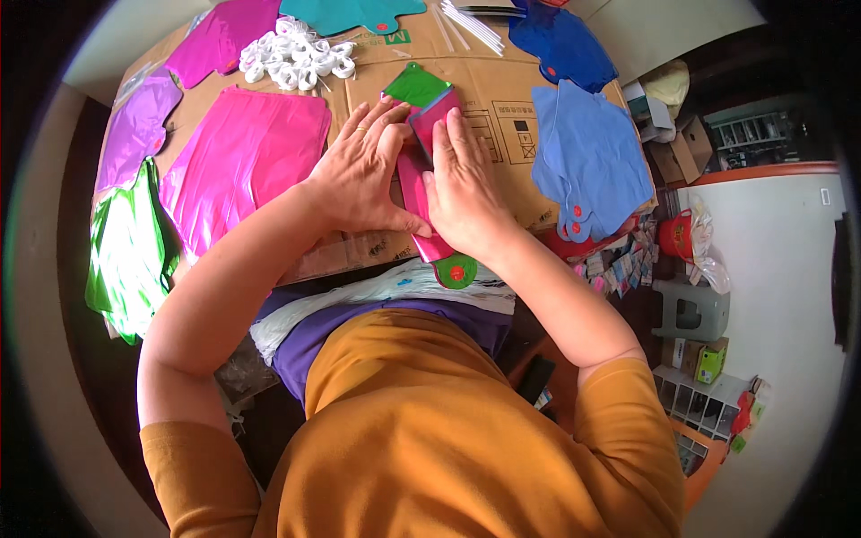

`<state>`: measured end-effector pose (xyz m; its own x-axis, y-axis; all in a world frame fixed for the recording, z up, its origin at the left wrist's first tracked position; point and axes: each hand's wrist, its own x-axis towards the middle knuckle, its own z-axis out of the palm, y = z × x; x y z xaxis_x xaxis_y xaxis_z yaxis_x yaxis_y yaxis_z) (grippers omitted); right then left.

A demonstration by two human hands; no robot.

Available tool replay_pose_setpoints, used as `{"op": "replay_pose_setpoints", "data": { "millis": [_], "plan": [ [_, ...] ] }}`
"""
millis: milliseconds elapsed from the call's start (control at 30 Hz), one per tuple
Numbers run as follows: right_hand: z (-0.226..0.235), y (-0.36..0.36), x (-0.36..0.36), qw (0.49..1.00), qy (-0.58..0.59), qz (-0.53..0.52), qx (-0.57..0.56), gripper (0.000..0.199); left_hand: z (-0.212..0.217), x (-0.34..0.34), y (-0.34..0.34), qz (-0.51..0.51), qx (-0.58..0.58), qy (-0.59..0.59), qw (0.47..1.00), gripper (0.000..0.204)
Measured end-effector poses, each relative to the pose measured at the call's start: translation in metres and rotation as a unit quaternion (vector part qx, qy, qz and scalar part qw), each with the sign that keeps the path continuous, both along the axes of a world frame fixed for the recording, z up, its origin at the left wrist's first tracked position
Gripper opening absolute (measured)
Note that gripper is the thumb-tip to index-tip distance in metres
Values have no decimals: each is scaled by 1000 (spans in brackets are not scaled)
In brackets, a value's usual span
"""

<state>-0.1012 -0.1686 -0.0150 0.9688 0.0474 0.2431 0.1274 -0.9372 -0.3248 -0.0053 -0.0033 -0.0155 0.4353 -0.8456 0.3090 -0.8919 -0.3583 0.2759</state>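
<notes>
Hands: the left hand [359, 170] is pressing on the folded pink strip [414, 193], thumb spread wide from the fingers; the right hand [466, 188] is lying along its right side, fingers straight and close together. Neither is clenching.
Strip: it is running from mid-tabletop toward the near edge of the cardboard-covered tabletop [498, 81], a green end [417, 87] showing beyond the fingers and a green tab [453, 272] reaching past that edge.
Containers: off the right edge, a red bucket [674, 235] is standing with a clear plastic bag [706, 247] against it, contents not visible; a cardboard box [698, 148] is sitting farther back, inside unclear.
Print: the cardboard is bearing a green mark [397, 37] near the far edge and a black symbol panel [516, 130] right of the strip.
Left half: pink sheets [247, 157] are lying flat; green sheets [130, 255] are hanging over the near-left corner.
Right edge: pale-blue sheets [587, 152] are lying there.
Far edge: white string coils [291, 58] are lying nearby.
</notes>
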Motion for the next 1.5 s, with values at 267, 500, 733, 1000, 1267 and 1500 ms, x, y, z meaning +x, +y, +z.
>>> {"op": "replay_pose_setpoints", "data": {
  "millis": [267, 500, 733, 1000, 1267, 1500],
  "plan": [
    [3, 7, 3, 996, -18, -41, 79, 68, 1, -2, -1, 10, -33, 19, 999, 127],
    [49, -10, -7, 971, -2, -32, 236, 94, 4, -5, -1, 12, -47, 40, 998, 136],
    [49, -49, 10, 923, 112, -195, 311, 38, 7, -5, -1, 11, 30, -25, 999, 124],
    [11, -111, 32, 926, 187, -215, 246, 21, 24, -7, -9, 16, 137, -45, 989, 105],
    [0, -115, 25, 917, 110, -244, 296, 23, 20, -6, -4, 13, 137, -33, 990, 106],
    [20, -103, 19, 922, 154, -200, 295, 12, 19, -7, -5, 7, 120, -25, 992, 106]
  ]
}}
